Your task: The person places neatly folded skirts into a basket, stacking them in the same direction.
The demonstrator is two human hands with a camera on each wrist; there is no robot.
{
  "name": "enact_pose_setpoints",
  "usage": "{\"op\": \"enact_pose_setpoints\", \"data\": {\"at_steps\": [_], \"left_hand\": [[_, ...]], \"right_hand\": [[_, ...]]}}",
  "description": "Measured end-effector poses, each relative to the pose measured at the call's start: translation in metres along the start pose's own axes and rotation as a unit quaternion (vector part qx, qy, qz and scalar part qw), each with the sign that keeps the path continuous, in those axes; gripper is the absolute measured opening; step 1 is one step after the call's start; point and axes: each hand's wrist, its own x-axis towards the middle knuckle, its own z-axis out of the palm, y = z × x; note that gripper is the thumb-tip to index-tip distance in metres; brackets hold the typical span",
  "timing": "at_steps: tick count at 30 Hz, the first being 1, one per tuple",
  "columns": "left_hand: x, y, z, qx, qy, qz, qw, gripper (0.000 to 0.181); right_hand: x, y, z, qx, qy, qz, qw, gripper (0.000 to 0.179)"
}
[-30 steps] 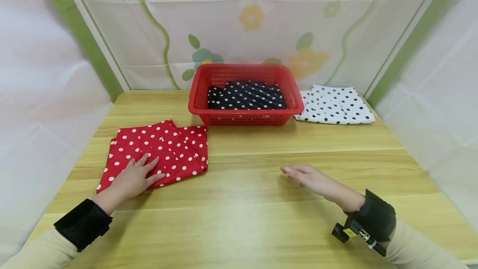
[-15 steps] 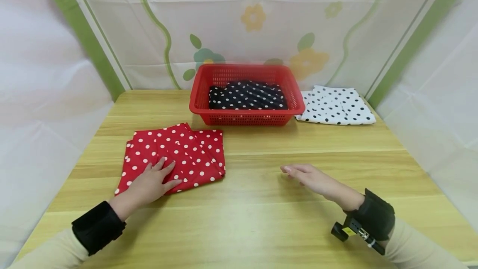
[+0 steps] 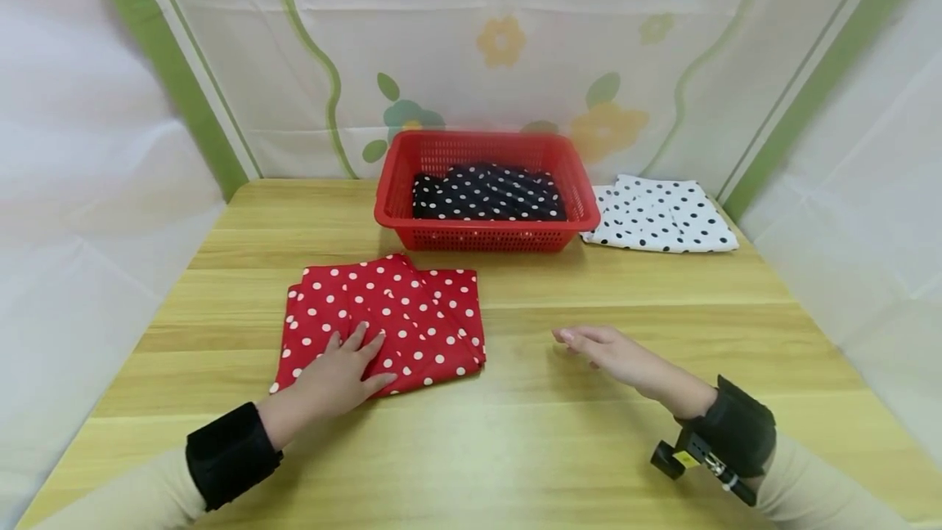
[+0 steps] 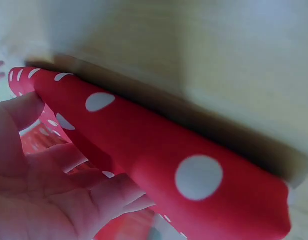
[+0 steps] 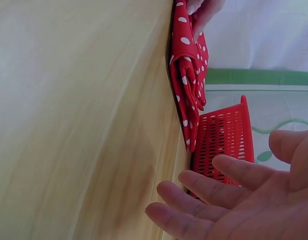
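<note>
A folded red cloth with white dots (image 3: 412,325) lies on the left-centre of the table, its layered folded edge showing in the right wrist view. My left hand (image 3: 334,375) rests on its near left part with the fingers spread and straight; in the left wrist view the palm and fingers lie against the red fabric (image 4: 138,135). To the right of the cloth, my right hand (image 3: 614,358) hovers at the table with its fingers extended. It touches no object, and the right wrist view shows the fingers (image 5: 199,200) loosely straight.
Behind, against the printed backdrop, stands a red perforated basket (image 3: 486,237) with a black white-dotted cloth (image 3: 489,193) inside. A folded white cloth with black dots (image 3: 662,215) lies right of the basket. Fabric walls enclose the wooden table (image 3: 478,448) on both sides and the back.
My left hand has slid the red dotted cloth across the table to the right, and slightly toward me. The right hand has stayed in place, as have the basket and white cloth.
</note>
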Motion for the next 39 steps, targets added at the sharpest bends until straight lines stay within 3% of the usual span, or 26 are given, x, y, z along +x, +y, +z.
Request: {"op": "enact_pose_setpoints", "data": {"at_steps": [11, 18, 33, 39], "left_hand": [[0.016, 0.046, 0.007, -0.021, -0.036, 0.023, 0.9989, 0.076], [0.024, 0.067, 0.008, -0.014, -0.046, 0.039, 0.9981, 0.078], [0.043, 0.094, 0.011, 0.001, -0.064, 0.087, 0.9941, 0.075], [0.045, 0.096, 0.009, -0.010, -0.075, 0.082, 0.9938, 0.075]], "right_hand": [[0.007, 0.001, 0.006, 0.014, 0.023, 0.031, 0.9991, 0.052], [0.007, 0.003, 0.005, 0.037, 0.043, 0.070, 0.9959, 0.059], [0.001, 0.007, -0.008, 0.097, 0.075, 0.117, 0.9855, 0.061], [0.001, 0.008, -0.009, 0.118, 0.070, 0.119, 0.9833, 0.063]]}}
